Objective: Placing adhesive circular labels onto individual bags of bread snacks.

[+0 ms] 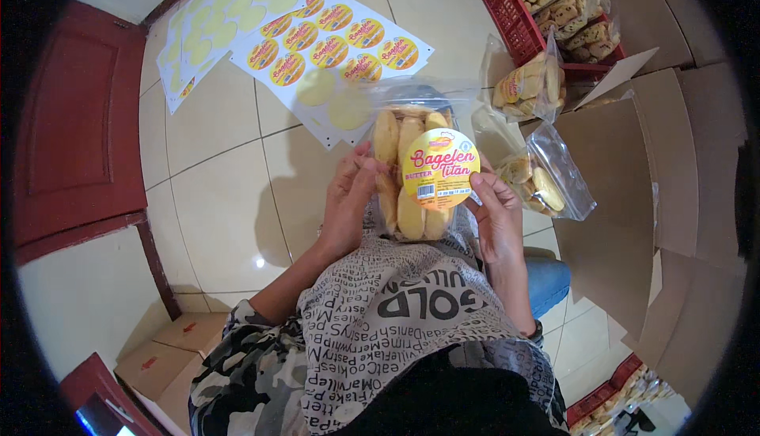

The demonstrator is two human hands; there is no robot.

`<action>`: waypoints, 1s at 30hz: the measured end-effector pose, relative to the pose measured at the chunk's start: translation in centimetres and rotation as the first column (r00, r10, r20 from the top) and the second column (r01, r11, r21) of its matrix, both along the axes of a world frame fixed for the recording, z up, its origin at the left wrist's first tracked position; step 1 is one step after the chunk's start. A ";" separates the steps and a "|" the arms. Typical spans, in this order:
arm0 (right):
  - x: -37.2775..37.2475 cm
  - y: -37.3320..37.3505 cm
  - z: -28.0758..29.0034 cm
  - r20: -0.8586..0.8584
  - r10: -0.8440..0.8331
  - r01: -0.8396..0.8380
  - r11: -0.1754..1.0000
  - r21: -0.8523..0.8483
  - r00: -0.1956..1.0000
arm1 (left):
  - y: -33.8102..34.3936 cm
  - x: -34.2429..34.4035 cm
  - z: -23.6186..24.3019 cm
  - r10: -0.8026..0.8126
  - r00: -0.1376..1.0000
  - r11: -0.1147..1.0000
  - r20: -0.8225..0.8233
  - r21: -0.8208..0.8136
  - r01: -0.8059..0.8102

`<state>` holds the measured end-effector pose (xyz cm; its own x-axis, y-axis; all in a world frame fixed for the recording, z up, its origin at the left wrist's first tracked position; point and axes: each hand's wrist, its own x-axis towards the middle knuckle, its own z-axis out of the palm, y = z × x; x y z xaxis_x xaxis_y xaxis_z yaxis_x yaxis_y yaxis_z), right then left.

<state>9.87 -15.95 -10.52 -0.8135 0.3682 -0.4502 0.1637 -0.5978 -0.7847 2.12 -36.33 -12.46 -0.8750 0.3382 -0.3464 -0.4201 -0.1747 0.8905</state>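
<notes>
A clear plastic bag of bread sticks (398, 137) stands upright in front of my lap. My left hand (347, 200) grips its left side, thumb on the front. My right hand (499, 216) pinches the right edge of a round yellow label sticker (440, 173) between thumb and finger. That sticker overlaps the bag's front right and reaches past its right edge; whether it is pressed down cannot be told. Beyond the bag, a sheet of round stickers (331, 36) lies on the floor, with pale bare circles at its near end.
Peeled backing sheets (226, 20) lie at the far left. Two filled bags, one labelled (526, 88) and one without a visible label (546, 183), rest at my right. A red crate (507, 9) of bagged bread and an open cardboard box (609, 199) stand beyond them.
</notes>
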 end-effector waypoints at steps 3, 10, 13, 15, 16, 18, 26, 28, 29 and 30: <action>-0.4 -0.1 0.4 0.002 0.036 -0.036 0.998 0.051 0.999 | 0.0 0.1 0.0 -0.041 0.997 0.999 -0.060 -0.011 0.040; -0.2 -0.5 0.0 -0.018 0.052 -0.049 0.992 0.119 0.999 | -0.2 0.1 -0.1 -0.120 0.979 0.983 -0.167 -0.161 0.093; -0.1 -0.7 -0.2 -0.041 0.058 -0.050 0.983 0.179 0.997 | -0.3 0.0 -0.3 -0.124 0.976 0.980 -0.179 -0.174 0.092; 0.0 -1.1 -0.3 -0.038 0.067 -0.055 0.963 0.265 0.997 | -0.4 0.1 -0.9 -0.129 0.971 0.977 -0.201 -0.195 0.089; 0.0 -1.3 -0.4 -0.033 0.076 -0.060 0.936 0.348 0.997 | -0.3 0.2 -1.1 -0.105 0.977 0.984 -0.186 -0.164 0.074; -0.1 -1.6 -0.3 -0.044 0.062 -0.041 0.924 0.381 0.997 | -0.4 0.3 -1.4 -0.083 0.982 0.989 -0.168 -0.134 0.061; -0.3 -1.2 -1.3 -0.078 0.076 -0.040 0.921 0.388 0.994 | 0.0 0.2 -0.7 -0.043 0.988 0.991 -0.150 -0.133 0.023; -0.3 -1.1 -1.4 -0.053 0.070 -0.044 0.920 0.389 0.996 | -0.1 0.0 -0.7 -0.062 0.989 0.989 -0.132 -0.142 0.043; -0.4 -1.1 -1.5 -0.054 0.069 -0.043 0.920 0.389 0.996 | -0.2 -0.1 -0.8 -0.080 0.990 0.987 -0.114 -0.150 0.062; -0.4 -1.0 -1.5 -0.053 0.071 -0.044 0.914 0.404 0.996 | -0.1 -0.1 -0.9 -0.082 0.990 0.987 -0.114 -0.150 0.064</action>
